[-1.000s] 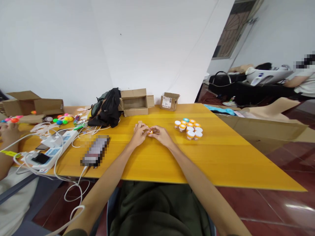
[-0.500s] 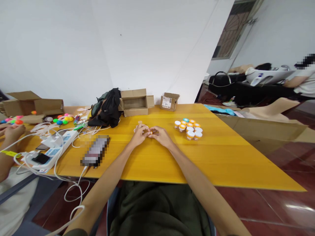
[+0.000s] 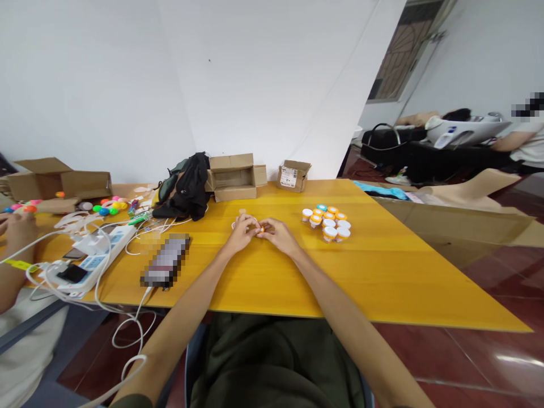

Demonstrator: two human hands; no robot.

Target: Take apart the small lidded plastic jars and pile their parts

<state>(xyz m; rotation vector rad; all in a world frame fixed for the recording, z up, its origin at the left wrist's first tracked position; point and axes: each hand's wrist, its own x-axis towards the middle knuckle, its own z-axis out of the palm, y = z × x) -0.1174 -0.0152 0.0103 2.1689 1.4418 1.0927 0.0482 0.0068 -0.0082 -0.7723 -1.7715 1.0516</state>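
My left hand (image 3: 241, 232) and my right hand (image 3: 276, 233) meet fingertip to fingertip over the middle of the yellow table (image 3: 382, 266). Both pinch a tiny orange and white piece (image 3: 261, 229) between them. What the piece is stays too small to name. A small pale lid-like item (image 3: 242, 212) lies on the table just beyond my left hand. To the right of my right hand stands a cluster of several small jars (image 3: 327, 221) with orange, white and teal lids.
Open cardboard boxes (image 3: 234, 175) and a black bag (image 3: 187, 187) sit at the table's far side. A blurred phone (image 3: 165, 262), a white power strip (image 3: 91, 255) with cables and bright plastic pieces (image 3: 106, 207) lie left. Another person's hand (image 3: 17, 226) is at far left.
My hands stay joined on the small piece with only slight finger shifts. The other person's hand at far left has moved a little.
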